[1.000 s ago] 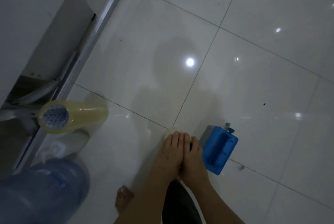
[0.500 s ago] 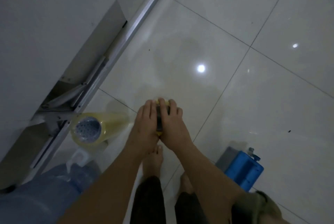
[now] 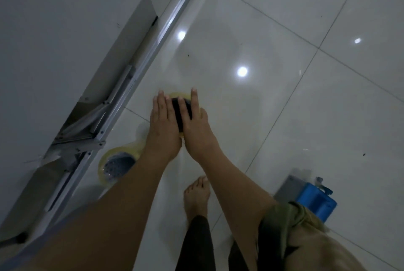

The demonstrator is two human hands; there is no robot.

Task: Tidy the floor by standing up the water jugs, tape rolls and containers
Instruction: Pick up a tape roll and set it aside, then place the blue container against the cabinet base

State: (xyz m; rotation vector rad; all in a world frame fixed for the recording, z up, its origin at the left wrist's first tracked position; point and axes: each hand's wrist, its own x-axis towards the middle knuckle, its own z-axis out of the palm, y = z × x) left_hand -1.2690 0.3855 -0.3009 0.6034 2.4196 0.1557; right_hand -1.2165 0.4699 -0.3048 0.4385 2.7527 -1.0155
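Nearest: a bare foot (image 3: pixel 196 194) on the tile floor (image 3: pixel 284 117), a blue plastic container (image 3: pixel 314 204) to the right by the rolled olive sleeve (image 3: pixel 282 222). It looks to be lying on its side, handle recess up, so probably not yet stood.

Left of the arms: a big clear packing-tape roll (image 3: pixel 119 162) on its side, core facing the camera, right beside the aluminium door track (image 3: pixel 140 69). Not yet stood either.

Step in hand: a small yellowish tape roll (image 3: pixel 179 96) further out, on the tile between the two hands. Left hand (image 3: pixel 162 122) and right hand (image 3: pixel 197 126) lie flat against it from either side, fingers extended and mostly together, not curled around it. Right index finger is splayed slightly from the rest. The dark core shows between the hands. Whether the roll sits flat or on edge I can't tell, the hands hide most of it.

Next move, my read: settle it so it doesn't roll, lift both hands straight off, then go for the big roll by the track.

Versus half a second ago: the fingers were bent over the roll, now they are straighter and flatter. Big roll and blue container haven't shifted on the floor; the camera has tipped further forward.
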